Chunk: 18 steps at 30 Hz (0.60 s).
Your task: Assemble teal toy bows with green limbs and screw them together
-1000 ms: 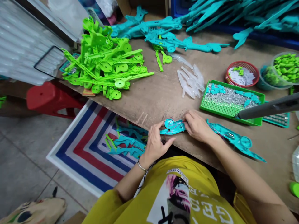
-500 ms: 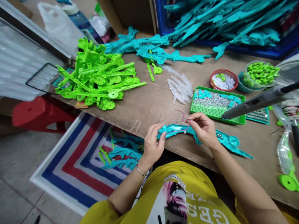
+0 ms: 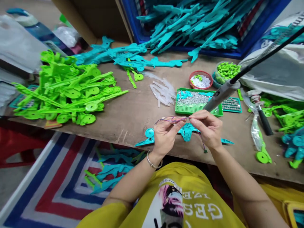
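Note:
Thin red and dark wires (image 3: 174,119) are pinched between the fingertips of both hands, just above the table's front edge. My left hand (image 3: 165,135) grips them on the left, where a loop of wire sticks out past the fingers. My right hand (image 3: 209,128) pinches the wires close by, and one strand hangs below it to a small dark green end piece (image 3: 205,151). Under the hands lie teal plastic shell parts (image 3: 186,132), one with a round disc at its left end. The hands partly cover these shells.
A green tray (image 3: 190,110) of small metal pieces stands beyond the hands, with a grey electric screwdriver (image 3: 218,95) hanging over it. Lime green parts (image 3: 78,91) are heaped at left. A blue crate (image 3: 133,28) of teal parts stands behind. Translucent pieces (image 3: 162,90) lie mid-table.
My left hand has gone from the teal shell to the wires. My right hand still holds the wires, now close to the left. The view has turned to the right.

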Each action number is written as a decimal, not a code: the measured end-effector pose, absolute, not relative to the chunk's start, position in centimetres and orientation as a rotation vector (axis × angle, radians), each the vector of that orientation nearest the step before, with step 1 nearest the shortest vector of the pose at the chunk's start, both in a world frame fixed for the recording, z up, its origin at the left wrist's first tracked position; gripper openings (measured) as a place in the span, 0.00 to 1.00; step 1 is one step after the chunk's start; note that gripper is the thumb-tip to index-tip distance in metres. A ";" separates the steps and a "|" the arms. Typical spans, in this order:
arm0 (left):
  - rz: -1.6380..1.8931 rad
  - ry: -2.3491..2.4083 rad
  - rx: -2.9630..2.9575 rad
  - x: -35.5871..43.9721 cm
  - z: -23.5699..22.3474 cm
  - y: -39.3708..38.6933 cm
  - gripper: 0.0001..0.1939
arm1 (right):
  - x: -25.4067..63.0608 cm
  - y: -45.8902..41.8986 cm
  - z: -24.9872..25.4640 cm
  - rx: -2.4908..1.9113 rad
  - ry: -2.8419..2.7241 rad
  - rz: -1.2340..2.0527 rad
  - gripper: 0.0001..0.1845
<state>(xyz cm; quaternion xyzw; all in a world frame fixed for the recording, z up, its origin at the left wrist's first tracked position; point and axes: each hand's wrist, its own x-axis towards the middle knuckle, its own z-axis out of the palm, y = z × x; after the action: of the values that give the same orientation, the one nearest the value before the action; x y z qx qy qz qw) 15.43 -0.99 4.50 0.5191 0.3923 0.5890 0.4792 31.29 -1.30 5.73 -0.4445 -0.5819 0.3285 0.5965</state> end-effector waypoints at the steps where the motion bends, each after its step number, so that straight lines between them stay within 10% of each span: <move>1: 1.436 0.961 1.265 15.7 4.5 -1.1 0.06 | 31.8 -1.6 6.0 -1.047 -1.295 0.743 0.01; 18: 1.264 1.000 1.399 19.6 3.0 -2.0 0.17 | 34.6 -4.3 7.7 -1.325 -1.615 0.300 0.16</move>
<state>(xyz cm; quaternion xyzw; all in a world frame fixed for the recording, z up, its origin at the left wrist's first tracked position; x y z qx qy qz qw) 19.65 -2.03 2.98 0.5742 0.4103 0.5187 0.4827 34.57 -4.26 7.66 -0.5464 -0.6656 0.1237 0.4931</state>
